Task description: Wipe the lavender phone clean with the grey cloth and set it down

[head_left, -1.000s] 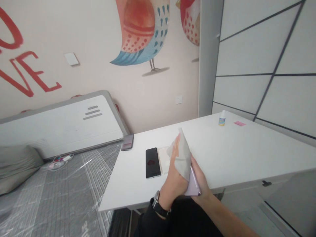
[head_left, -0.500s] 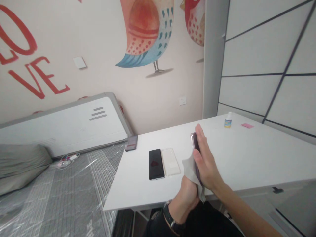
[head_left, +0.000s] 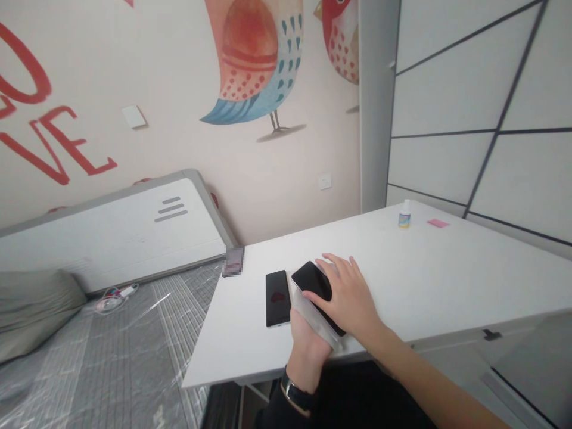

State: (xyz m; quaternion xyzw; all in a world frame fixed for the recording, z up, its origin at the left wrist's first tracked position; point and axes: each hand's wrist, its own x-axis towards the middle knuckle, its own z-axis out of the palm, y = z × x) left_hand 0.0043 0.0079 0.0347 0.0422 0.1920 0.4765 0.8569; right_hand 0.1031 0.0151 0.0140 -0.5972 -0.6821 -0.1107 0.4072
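Observation:
Between my hands is a smartphone [head_left: 310, 275], tilted with its dark screen facing up. My right hand [head_left: 351, 296] grips it from the right, thumb along the screen and the other fingers spread past its far edge. Below, my left hand [head_left: 307, 335], with a black-banded watch at the wrist, holds a thin white cloth [head_left: 313, 313] against the phone's underside; its fingers are mostly hidden. A second black smartphone [head_left: 277, 298] lies face up on the table just left of my hands. The clear phone case beside it is almost wholly covered by the held phone and cloth.
The white table [head_left: 429, 280] carries a small white-capped bottle [head_left: 404, 214] and a pink slip [head_left: 438, 223] at the far right. A blurred-out item [head_left: 233, 262] sits at its back left corner. Left of the table stands a plastic-covered bed [head_left: 129, 351] with a grey pillow [head_left: 40, 310].
The phone has turned from edge-on to screen up and moved left and lower, now over the clear case. My right hand has gone from flat along the phone to gripping it.

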